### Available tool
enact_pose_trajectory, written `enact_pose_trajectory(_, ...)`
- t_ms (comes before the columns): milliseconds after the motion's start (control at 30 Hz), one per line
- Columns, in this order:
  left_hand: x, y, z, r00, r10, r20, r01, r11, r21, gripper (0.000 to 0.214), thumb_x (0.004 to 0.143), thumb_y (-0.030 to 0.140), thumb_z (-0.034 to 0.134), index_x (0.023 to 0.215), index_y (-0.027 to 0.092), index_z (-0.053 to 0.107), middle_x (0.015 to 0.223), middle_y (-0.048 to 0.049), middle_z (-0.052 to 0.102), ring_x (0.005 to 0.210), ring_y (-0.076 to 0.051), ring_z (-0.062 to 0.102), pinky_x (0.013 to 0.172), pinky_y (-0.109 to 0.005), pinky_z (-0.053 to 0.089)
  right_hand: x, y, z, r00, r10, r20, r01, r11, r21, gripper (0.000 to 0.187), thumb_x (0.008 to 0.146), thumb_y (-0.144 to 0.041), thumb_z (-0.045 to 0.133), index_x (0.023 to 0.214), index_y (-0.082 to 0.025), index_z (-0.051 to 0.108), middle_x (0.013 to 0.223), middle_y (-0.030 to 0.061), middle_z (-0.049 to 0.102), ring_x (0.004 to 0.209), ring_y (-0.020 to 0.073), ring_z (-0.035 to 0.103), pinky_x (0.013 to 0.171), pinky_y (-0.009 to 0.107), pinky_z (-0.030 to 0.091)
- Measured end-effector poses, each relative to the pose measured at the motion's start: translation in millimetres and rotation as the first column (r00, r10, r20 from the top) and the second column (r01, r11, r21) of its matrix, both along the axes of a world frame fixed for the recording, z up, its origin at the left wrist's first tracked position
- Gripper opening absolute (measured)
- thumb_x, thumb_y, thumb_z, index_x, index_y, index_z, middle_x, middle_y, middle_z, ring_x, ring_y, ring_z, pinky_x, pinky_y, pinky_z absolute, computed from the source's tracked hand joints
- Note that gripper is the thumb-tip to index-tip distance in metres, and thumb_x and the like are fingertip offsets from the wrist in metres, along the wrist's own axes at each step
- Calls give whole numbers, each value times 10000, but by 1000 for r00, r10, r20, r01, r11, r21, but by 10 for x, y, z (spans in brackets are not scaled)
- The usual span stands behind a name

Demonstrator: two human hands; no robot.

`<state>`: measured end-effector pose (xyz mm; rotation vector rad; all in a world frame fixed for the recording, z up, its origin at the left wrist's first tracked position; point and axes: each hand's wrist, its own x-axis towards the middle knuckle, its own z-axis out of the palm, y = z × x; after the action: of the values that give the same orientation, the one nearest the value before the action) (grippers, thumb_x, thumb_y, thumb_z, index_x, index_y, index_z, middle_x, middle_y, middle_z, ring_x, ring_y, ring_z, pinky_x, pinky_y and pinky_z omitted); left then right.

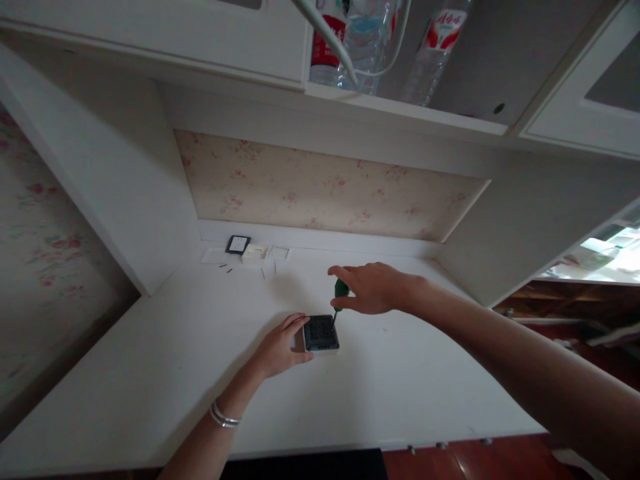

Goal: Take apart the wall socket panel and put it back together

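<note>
A square dark socket panel with a pale lower edge (320, 335) lies on the white tabletop. My left hand (281, 345) grips it from the left, thumb at the near edge and fingers at the far left corner. Above its right side, my right hand (370, 288) is closed around the green handle of a screwdriver (341, 291). The screwdriver stands nearly upright, and its thin shaft reaches down to the right part of the panel. Whether the tip sits in a screw is too small to tell.
At the back left lie a black-framed white socket plate (238, 245), a white box (255, 254), a thin pale frame (279, 253) and several small screws or strips. Overhead, an open cupboard holds plastic bottles (443, 40), and a white cable (330, 37) hangs down. Side panels (100, 160) enclose the tabletop.
</note>
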<state>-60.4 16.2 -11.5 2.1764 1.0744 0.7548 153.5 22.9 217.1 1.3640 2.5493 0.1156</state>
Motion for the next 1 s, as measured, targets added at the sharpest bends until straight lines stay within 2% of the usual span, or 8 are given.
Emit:
enact_pose_trajectory(67,1,-2,2,1000,3,1,-3,1000,-1,751,667,394,745,1338,266,433,1414,-40,407,1263,-238,427,1065,-353,361,-3,-11,8,999,41,-26,-42,998,-43,481,876,-495,432,1270,-220,415,1136,132,617,866,269,642,659,341,435)
enact_pose_trajectory(200,6,-8,-6,1000,5,13,-5,1000,10,763,656,370,756,1338,269,431,1414,-36,406,1265,-232,423,1071,-350,355,-27,-23,21,996,-61,64,58,997,45,521,840,-588,437,1125,-160,522,965,156,662,856,326,636,668,378,429)
enact_pose_trajectory(333,6,-14,1,1000,9,24,-9,1000,16,755,657,378,756,1333,258,441,1407,-45,414,1264,-231,423,1076,-348,347,-45,-22,38,1000,23,15,-23,1000,-17,476,836,-527,480,1195,-214,481,1115,132,627,871,282,642,681,349,430)
enact_pose_trajectory(433,1,-17,21,1000,-3,17,3,1000,9,753,666,394,748,1338,263,436,1405,-44,416,1259,-229,429,1073,-345,351,-53,-11,42,996,-37,80,35,999,25,474,852,-562,429,1085,-169,555,970,156,665,884,315,634,687,368,425)
enact_pose_trajectory(567,-3,-17,38,1000,-2,13,2,1000,2,753,671,399,741,1344,266,430,1408,-49,411,1263,-233,424,1071,-354,352,-52,8,28,1000,5,-1,-5,999,-32,510,842,-529,472,1242,-215,450,1112,138,631,857,272,643,657,338,426)
enact_pose_trajectory(700,-4,-16,39,1000,-10,10,10,1000,7,749,667,409,739,1337,260,441,1404,-56,412,1256,-237,432,1070,-357,352,-37,29,4,997,-45,67,44,999,12,488,856,-576,404,1083,-171,555,952,156,666,858,322,636,663,380,425)
enact_pose_trajectory(867,-8,-14,42,1000,-1,3,1,1000,-1,755,668,409,736,1343,253,437,1413,-62,406,1261,-251,426,1069,-373,352,10,28,14,999,22,-35,-25,995,-94,488,839,-481,489,1256,-236,424,1148,123,612,838,259,645,653,340,430)
enact_pose_trajectory(1000,-8,-15,49,1000,-1,13,1,1000,-10,737,667,405,736,1332,256,452,1411,-60,410,1267,-257,420,1070,-382,352,40,1,42,993,-101,64,101,995,-2,445,869,-518,410,1121,-167,518,961,157,666,846,317,639,660,384,429)
